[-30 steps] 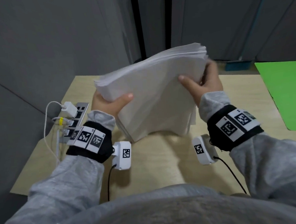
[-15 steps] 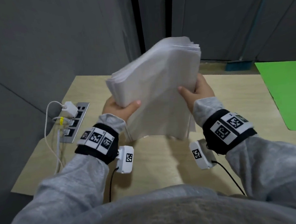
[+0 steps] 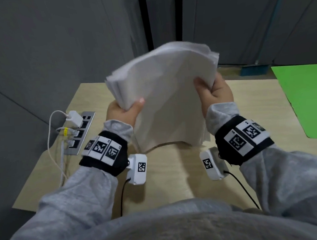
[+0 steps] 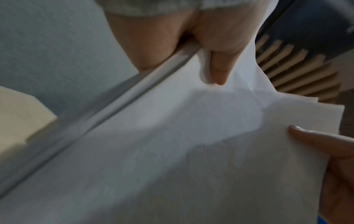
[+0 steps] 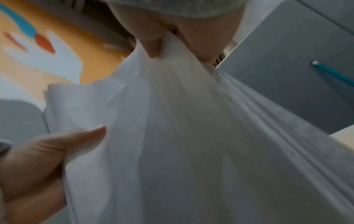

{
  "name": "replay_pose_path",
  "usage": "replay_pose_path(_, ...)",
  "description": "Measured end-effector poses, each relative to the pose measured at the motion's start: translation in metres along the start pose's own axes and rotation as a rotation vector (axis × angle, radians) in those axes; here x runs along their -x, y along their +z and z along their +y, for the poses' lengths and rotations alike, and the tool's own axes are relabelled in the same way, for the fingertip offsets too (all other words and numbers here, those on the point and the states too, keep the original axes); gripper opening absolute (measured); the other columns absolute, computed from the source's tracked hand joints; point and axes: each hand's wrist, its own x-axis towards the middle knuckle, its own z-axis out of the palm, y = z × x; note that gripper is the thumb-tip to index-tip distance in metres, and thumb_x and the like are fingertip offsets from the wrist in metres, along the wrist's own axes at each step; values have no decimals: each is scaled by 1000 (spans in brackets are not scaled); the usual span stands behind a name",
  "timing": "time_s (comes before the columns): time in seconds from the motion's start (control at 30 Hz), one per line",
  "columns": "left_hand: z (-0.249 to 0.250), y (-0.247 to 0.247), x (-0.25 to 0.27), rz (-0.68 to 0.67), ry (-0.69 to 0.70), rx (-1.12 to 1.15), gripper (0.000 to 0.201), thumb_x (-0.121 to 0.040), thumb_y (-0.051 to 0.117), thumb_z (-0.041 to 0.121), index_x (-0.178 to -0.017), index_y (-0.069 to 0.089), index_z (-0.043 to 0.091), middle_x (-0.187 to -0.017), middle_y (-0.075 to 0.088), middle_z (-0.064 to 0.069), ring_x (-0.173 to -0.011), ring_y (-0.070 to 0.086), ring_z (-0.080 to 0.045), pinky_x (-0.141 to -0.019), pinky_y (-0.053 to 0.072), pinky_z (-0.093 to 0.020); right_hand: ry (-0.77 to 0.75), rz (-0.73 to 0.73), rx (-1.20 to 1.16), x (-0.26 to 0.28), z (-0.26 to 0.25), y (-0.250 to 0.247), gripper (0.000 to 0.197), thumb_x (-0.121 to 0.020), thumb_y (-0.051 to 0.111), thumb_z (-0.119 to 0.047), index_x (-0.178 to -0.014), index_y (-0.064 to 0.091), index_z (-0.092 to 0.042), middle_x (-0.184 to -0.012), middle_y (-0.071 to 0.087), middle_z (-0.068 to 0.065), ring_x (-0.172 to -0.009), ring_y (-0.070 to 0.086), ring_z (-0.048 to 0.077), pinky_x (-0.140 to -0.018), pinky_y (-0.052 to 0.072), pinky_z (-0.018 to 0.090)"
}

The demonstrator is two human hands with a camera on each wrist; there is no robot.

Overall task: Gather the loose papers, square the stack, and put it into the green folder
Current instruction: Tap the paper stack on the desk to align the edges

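Note:
I hold a thick stack of white papers (image 3: 163,93) upright over the middle of the wooden table (image 3: 169,175), its lower edge bowed just above the tabletop. My left hand (image 3: 123,111) grips the stack's left edge, thumb on the near face. My right hand (image 3: 214,91) grips the right edge the same way. The sheet edges at the top are uneven. The left wrist view shows the stack (image 4: 172,151) with a thumb pressed on it; the right wrist view shows the stack (image 5: 191,136) pinched likewise. The green folder (image 3: 306,98) lies flat at the table's right side, apart from the stack.
A power strip (image 3: 80,134) with a white charger (image 3: 74,118) and cables sits at the table's left edge. Grey partition walls stand behind and left of the table. A teal object (image 3: 253,70) lies beyond the far edge.
The stack has been turned from tilted leftward to upright, and both hands have drawn closer together and nearer to me along its side edges.

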Motion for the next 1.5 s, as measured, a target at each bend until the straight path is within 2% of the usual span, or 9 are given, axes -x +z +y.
replay_pose_path(0.27, -7, -6, 4, -125, 44, -13, 16, -77, 76, 14, -80, 61, 19, -63, 64, 18, -57, 61, 10, -50, 44, -3, 132, -146, 65, -5, 21, -13, 37, -82, 70, -18, -114, 54, -22, -98, 67, -8, -91, 66, 11, -90, 55, 39)
replay_pose_path(0.43, 10, -5, 5, 115, 62, 85, 27, -78, 73, 28, -71, 47, 27, -70, 54, 12, -61, 52, 1, -41, 41, -4, -37, -8, -74, 0, 0, -6, 19, -91, 59, -22, -98, 61, -40, -82, 65, -18, -77, 63, -1, -76, 55, 28)
replay_pose_path(0.67, -16, 0, 7, -157, -37, -86, 27, -74, 78, 20, -94, 59, 19, -85, 65, 7, -85, 64, -15, -65, 47, -15, 98, -101, 57, 1, 10, -12, 35, -86, 66, -23, -117, 54, -28, -91, 62, -16, -85, 61, 5, -86, 54, 35)
replay_pose_path(0.87, 2, -2, 3, -8, 17, 14, 26, -77, 74, 28, -77, 48, 28, -74, 56, 14, -67, 54, 1, -47, 45, -8, -11, 15, -140, -2, -5, -9, 21, -88, 62, -18, -97, 58, -37, -89, 67, -13, -81, 65, 2, -76, 57, 29)
replay_pose_path(1.1, -17, 7, 2, -80, -124, -137, 18, -79, 73, 21, -80, 58, 12, -79, 63, -4, -74, 58, -22, -72, 42, -25, 122, -102, 6, -5, 11, -13, 53, -81, 71, -27, -127, 46, -26, -109, 65, -6, -97, 65, 12, -88, 55, 39)
replay_pose_path(1.23, 4, -4, -15, -46, 17, -407, 25, -88, 61, 28, -74, 55, 9, -66, 56, -7, -57, 49, -20, -52, 37, -18, 46, 58, 48, -18, 12, -20, 81, -73, 79, -28, -138, 32, -20, -132, 50, 1, -113, 56, 13, -99, 50, 35)
replay_pose_path(1.33, 24, -13, -20, -140, 344, -694, 14, -93, 50, 11, -82, 59, 14, -81, 60, -12, -75, 56, -24, -69, 38, -23, -178, 116, 336, -21, 3, -27, 92, -68, 80, -31, -143, 30, -15, -142, 37, 2, -129, 41, 14, -111, 34, 30)
replay_pose_path(1.43, 37, -11, -17, -380, 513, -1013, 25, -95, 43, 8, -114, 59, 8, -115, 61, -17, -107, 57, -29, -92, 39, -34, -326, -143, 553, -19, -13, -23, 67, -71, 73, -22, -133, 47, -26, -135, 51, -4, -125, 48, 12, -108, 37, 28)
replay_pose_path(1.5, 37, -6, -22, -415, 645, -1061, 21, -92, 47, 13, -104, 62, 22, -99, 65, -3, -94, 60, -25, -83, 45, -31, -259, -318, 470, -15, -14, -16, 42, -74, 67, -20, -112, 62, -35, -111, 67, -10, -105, 61, 7, -95, 49, 27)
